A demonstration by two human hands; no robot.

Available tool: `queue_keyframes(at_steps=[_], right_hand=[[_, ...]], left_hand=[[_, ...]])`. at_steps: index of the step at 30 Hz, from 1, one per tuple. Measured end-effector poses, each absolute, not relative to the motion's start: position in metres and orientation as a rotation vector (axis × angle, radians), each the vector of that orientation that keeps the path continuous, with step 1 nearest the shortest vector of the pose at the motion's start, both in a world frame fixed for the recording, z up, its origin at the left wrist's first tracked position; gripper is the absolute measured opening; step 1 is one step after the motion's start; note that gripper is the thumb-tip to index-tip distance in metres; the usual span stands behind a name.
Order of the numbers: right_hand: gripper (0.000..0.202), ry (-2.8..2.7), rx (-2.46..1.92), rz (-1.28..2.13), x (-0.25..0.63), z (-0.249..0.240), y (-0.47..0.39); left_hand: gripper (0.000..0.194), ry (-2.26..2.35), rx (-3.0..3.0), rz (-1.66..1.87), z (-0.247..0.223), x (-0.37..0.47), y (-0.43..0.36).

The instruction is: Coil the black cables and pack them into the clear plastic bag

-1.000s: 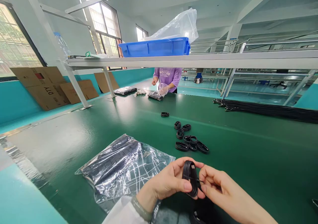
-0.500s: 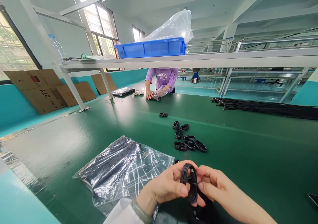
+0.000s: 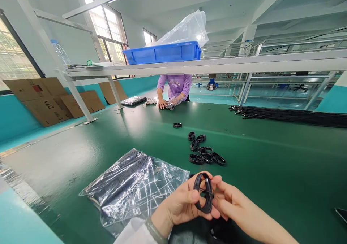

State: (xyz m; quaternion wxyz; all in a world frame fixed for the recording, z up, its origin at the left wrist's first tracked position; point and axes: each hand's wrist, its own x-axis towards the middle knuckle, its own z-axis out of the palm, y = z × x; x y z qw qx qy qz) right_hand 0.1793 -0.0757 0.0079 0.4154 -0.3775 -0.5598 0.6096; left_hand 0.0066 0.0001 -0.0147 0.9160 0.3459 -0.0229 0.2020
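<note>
A coiled black cable with a tie around its middle and a silvery plug end is held up over the near edge of the green table. My left hand grips it between thumb and fingers. At its right side, my right hand has its thumb and fingertips closed against the coil. Beyond my hands lie several other coiled cables in a loose group. A clear plastic bag with black cables inside lies flat to the left.
Across the table, a person in a purple top handles a plastic bag. A long bundle of black cables lies at the far right. Overhead, a white shelf carries a blue bin. Cardboard leans on the left wall.
The coil in my hands has turned so that its loop opening and tie face me more. My right fingers have shifted slightly along its edge.
</note>
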Motion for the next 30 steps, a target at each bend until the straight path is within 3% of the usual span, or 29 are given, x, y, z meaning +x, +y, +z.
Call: queue_keyframes(at_steps=[4, 9, 13, 16, 22, 30], right_hand=[[0.019, -1.49, -1.025, 1.507, 0.184, 0.01, -0.077], [0.017, -1.775, -1.43, 0.974, 0.198, 0.019, -0.083], [0.015, -1.939, -1.541, 0.767, 0.2, 0.025, -0.09], [0.015, -1.936, -1.592, 0.761, 0.198, 0.025, -0.093], [0.029, -1.548, -1.419, 1.172, 0.196, 0.022, -0.09], [0.023, -1.624, -1.418, 0.844, 0.175, 0.017, -0.096]], left_hand=[[0.054, -0.061, 0.721, 0.395, -0.015, 0.006, 0.001], [0.055, -0.007, 0.749, 0.448, -0.015, 0.005, 0.004], [0.055, 0.022, 0.764, 0.449, -0.016, 0.004, 0.004], [0.054, 0.024, 0.765, 0.456, -0.015, 0.004, 0.003], [0.056, 0.016, 0.783, 0.432, -0.011, 0.006, 0.002], [0.063, 0.129, 0.825, 0.487, -0.015, 0.012, -0.002]])
